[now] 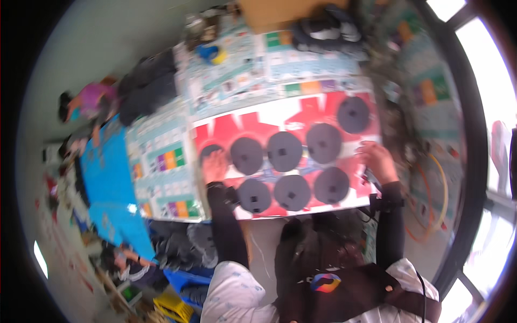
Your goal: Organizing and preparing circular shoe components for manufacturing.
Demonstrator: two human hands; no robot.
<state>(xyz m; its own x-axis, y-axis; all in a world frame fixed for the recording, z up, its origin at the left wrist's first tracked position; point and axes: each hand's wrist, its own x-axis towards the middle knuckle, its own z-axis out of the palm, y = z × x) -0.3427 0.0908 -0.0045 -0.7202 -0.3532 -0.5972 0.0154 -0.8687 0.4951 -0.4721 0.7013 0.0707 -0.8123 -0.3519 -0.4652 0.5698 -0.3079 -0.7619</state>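
Note:
Several dark grey round discs lie flat on a red and white printed board (273, 119), most with a small black square at the middle. One such disc (246, 155) sits to the right of my left hand. My left hand (216, 166) rests on the leftmost disc (209, 150), fingers stretched out over it and partly covering it. Over the board's right edge is my right hand (379, 163), its fingers drawn together toward the left; whatever is between them is too blurred to make out. Just below the fingers are small dark bits (369, 178).
Beyond the board, a printed sheet covers the table (226, 81), with a blue and yellow tape roll (212, 54) on it. Dark items (328, 32) are heaped at the far right. A blue surface (110, 185) stands left, with other people beyond it. A yellow crate (173, 308) is lower left.

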